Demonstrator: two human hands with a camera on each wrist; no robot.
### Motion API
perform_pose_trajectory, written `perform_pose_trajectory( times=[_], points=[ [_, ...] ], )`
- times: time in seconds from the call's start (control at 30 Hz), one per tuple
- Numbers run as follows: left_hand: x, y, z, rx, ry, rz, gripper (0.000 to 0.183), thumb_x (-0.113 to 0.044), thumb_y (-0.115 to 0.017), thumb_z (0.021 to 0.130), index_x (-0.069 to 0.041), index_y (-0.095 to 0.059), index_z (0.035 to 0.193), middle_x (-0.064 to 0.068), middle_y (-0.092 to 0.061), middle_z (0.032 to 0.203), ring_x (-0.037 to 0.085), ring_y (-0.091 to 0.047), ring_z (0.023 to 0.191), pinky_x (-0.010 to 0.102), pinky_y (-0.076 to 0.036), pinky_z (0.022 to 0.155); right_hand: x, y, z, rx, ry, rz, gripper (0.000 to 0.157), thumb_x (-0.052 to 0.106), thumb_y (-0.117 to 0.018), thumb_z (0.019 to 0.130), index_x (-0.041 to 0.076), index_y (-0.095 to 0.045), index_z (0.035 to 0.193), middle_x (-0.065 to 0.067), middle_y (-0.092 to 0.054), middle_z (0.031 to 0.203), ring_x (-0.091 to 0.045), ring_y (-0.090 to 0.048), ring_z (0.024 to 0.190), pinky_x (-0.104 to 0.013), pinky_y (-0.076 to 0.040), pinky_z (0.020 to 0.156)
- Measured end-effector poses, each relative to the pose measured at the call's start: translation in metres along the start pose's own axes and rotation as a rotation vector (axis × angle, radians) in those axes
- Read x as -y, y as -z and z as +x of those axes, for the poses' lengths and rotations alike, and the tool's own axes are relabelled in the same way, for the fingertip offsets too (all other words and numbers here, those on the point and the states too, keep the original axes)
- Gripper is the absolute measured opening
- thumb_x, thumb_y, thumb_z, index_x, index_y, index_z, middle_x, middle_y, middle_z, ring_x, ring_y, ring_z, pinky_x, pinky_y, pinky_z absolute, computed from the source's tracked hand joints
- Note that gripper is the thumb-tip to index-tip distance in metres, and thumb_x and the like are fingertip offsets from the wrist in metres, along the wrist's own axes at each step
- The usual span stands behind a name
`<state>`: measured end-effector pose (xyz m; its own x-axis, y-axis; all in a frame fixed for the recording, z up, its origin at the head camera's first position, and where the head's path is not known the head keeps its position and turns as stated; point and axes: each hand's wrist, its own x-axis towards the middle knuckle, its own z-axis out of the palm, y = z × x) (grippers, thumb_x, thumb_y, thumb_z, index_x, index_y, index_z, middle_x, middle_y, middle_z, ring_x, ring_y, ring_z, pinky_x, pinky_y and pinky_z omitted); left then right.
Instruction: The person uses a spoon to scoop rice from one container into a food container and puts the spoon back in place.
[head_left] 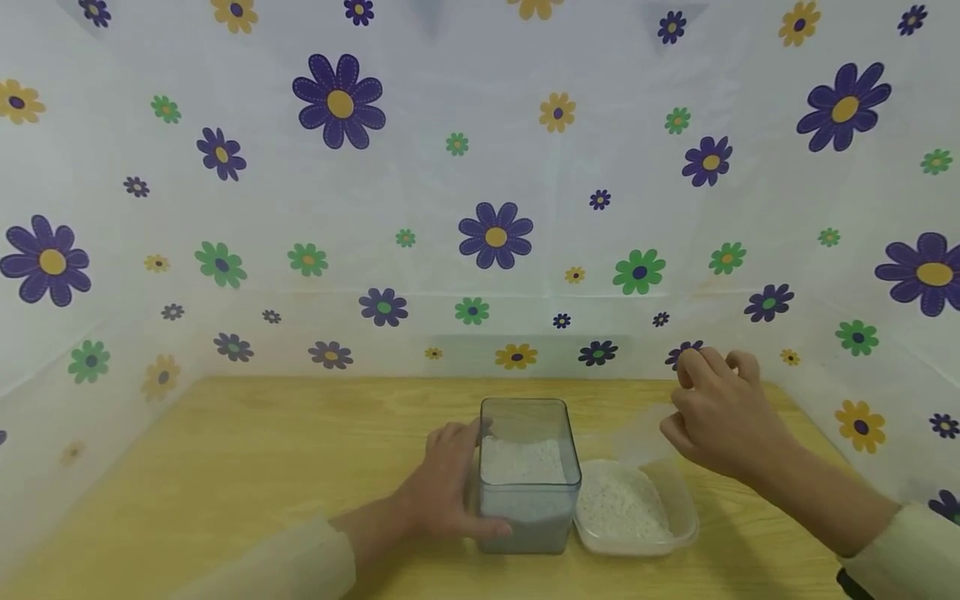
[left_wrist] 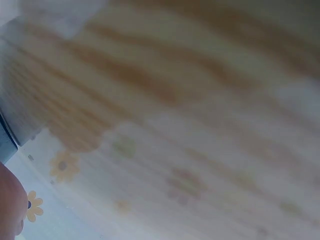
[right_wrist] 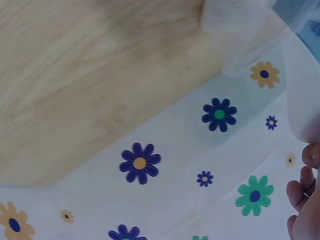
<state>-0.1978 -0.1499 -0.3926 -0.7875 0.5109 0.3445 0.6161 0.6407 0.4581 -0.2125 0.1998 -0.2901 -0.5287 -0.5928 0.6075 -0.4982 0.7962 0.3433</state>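
Note:
A tall see-through grey container point(head_left: 529, 521) stands on the table, partly filled with a white, grainy substance point(head_left: 522, 461). My left hand point(head_left: 450, 483) grips its left side, thumb across the front and fingers toward the back. Only a bit of that hand point(left_wrist: 11, 202) shows in the left wrist view. Raised at the right, my right hand point(head_left: 723, 412) pinches a translucent white plastic scoop point(head_left: 648, 433) that slants down to the left. It hangs over the back of a low clear tub point(head_left: 686, 521) holding similar white grains point(head_left: 622, 504).
The low tub stands right beside the tall container on the wood-patterned tabletop point(head_left: 300, 450). A white sheet with printed flowers point(head_left: 420, 192) closes off the back and both sides. Something dark point(head_left: 851, 583) shows under the right sleeve.

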Motion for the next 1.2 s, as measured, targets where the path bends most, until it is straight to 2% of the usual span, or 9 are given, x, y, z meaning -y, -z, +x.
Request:
perform_pose_trajectory(
  times=[0.1, 0.27, 0.37, 0.5, 0.57, 0.7, 0.87, 1.03, 1.2],
  points=[
    [0.001, 0.001, -0.001, -0.003, -0.006, 0.003, 0.112, -0.079, -0.063, 0.060, -0.019, -0.023, 0.146, -0.007, -0.045, 0.132, 0.012, -0.036, 0.117, 0.045, -0.027, 0.100, 0.003, 0.005, 0.011, -0.018, 0.008, -0.008, 0.025, 0.021, -0.044, 0.067, 0.019, -0.032, 0.045, -0.004, -0.044, 0.074, -0.024, -0.037, 0.070, -0.048, -0.028, 0.072],
    [0.001, 0.003, -0.003, 0.000, 0.005, -0.008, 0.110, -0.079, -0.064, 0.059, -0.025, -0.021, 0.146, -0.009, -0.045, 0.131, 0.011, -0.035, 0.117, 0.044, -0.028, 0.099, 0.008, 0.014, 0.030, -0.116, 0.035, -0.002, 0.023, 0.020, -0.040, 0.068, 0.014, -0.038, 0.046, -0.006, -0.042, 0.073, -0.025, -0.035, 0.070, -0.049, -0.027, 0.071],
    [0.001, 0.003, -0.004, 0.002, 0.017, -0.006, 0.110, -0.079, -0.063, 0.059, -0.026, -0.020, 0.146, -0.009, -0.045, 0.129, 0.011, -0.035, 0.117, 0.043, -0.030, 0.097, 0.012, 0.020, 0.041, -0.158, 0.028, -0.002, 0.023, 0.020, -0.043, 0.070, 0.010, -0.045, 0.049, -0.007, -0.043, 0.073, -0.027, -0.037, 0.070, -0.050, -0.027, 0.071],
    [0.002, 0.003, -0.004, -0.001, 0.017, 0.001, 0.114, -0.080, -0.063, 0.058, -0.021, -0.022, 0.146, -0.009, -0.045, 0.129, 0.011, -0.034, 0.116, 0.043, -0.029, 0.099, 0.024, 0.027, 0.052, -0.176, -0.015, 0.036, 0.021, 0.019, -0.053, 0.070, 0.009, -0.053, 0.052, -0.008, -0.046, 0.074, -0.027, -0.041, 0.072, -0.051, -0.030, 0.072],
    [0.003, 0.002, -0.004, -0.008, 0.007, 0.014, 0.116, -0.081, -0.062, 0.058, -0.015, -0.024, 0.146, -0.006, -0.045, 0.131, 0.011, -0.034, 0.117, 0.044, -0.026, 0.101, 0.031, 0.028, 0.059, -0.188, -0.017, 0.053, 0.021, 0.019, -0.052, 0.071, 0.009, -0.055, 0.052, -0.008, -0.046, 0.074, -0.027, -0.042, 0.072, -0.052, -0.031, 0.073],
    [0.002, 0.004, -0.004, -0.022, -0.011, 0.026, 0.116, -0.081, -0.062, 0.058, -0.014, -0.025, 0.145, -0.006, -0.046, 0.130, 0.011, -0.035, 0.116, 0.044, -0.024, 0.103, 0.052, 0.026, 0.070, -0.214, 0.046, 0.045, 0.026, 0.021, -0.048, 0.074, 0.009, -0.054, 0.052, -0.006, -0.046, 0.072, -0.026, -0.043, 0.071, -0.050, -0.033, 0.072],
    [0.000, 0.008, -0.005, -0.019, 0.011, 0.014, 0.111, -0.078, -0.064, 0.059, -0.020, -0.025, 0.145, -0.012, -0.045, 0.125, 0.009, -0.035, 0.113, 0.040, -0.032, 0.095, 0.077, 0.016, 0.078, -0.141, 0.137, -0.029, 0.031, 0.030, -0.053, 0.082, 0.010, -0.056, 0.058, -0.005, -0.046, 0.073, -0.026, -0.042, 0.072, -0.047, -0.031, 0.074],
    [0.005, 0.004, -0.003, -0.020, 0.007, 0.015, 0.112, -0.079, -0.063, 0.059, -0.018, -0.025, 0.145, -0.010, -0.045, 0.128, 0.010, -0.034, 0.115, 0.043, -0.029, 0.100, 0.094, 0.001, 0.082, -0.045, 0.213, -0.059, 0.036, 0.027, -0.056, 0.086, 0.011, -0.052, 0.054, -0.003, -0.044, 0.072, -0.024, -0.038, 0.074, -0.046, -0.029, 0.079],
    [0.011, -0.006, 0.000, -0.042, -0.051, 0.025, 0.110, -0.079, -0.063, 0.059, -0.020, -0.025, 0.144, -0.009, -0.045, 0.128, 0.010, -0.035, 0.116, 0.045, -0.024, 0.102, 0.103, -0.010, 0.085, 0.030, 0.229, -0.034, 0.036, 0.031, -0.061, 0.086, 0.010, -0.058, 0.058, -0.003, -0.047, 0.079, -0.023, -0.038, 0.078, -0.045, -0.027, 0.079]
  ],
)
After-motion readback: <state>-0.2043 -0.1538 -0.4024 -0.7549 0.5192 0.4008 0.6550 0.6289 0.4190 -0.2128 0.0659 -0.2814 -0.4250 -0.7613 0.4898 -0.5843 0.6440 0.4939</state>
